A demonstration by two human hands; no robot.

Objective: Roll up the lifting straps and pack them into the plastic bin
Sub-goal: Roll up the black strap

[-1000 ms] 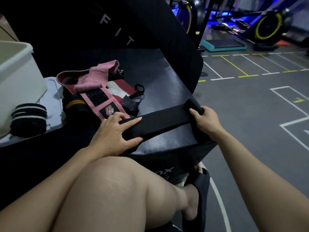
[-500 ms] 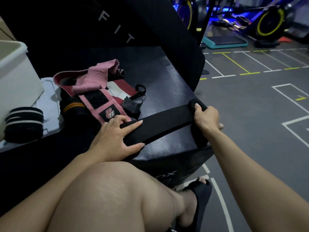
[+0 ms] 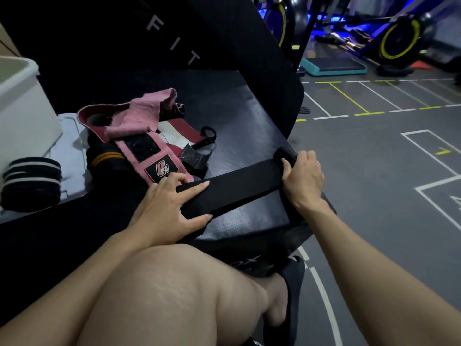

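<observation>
A black lifting strap (image 3: pixel 234 188) lies stretched across the centre of the frame on the black counter (image 3: pixel 239 116). The left hand (image 3: pixel 169 208) presses it flat with fingers spread, while the right hand (image 3: pixel 303 178) curls around its rolled end. The white plastic bin (image 3: pixel 22 106) sits at the left edge.

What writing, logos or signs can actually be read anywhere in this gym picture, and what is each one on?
"F I T": white letters on the black padded block behind the straps; more letters may be cut off.
A white logo, letters not clear, on the black patch of the pink strap.
"...ox": partial white letters on the front of the black box, the rest hidden.
A yellow floor mark, not readable.
</observation>
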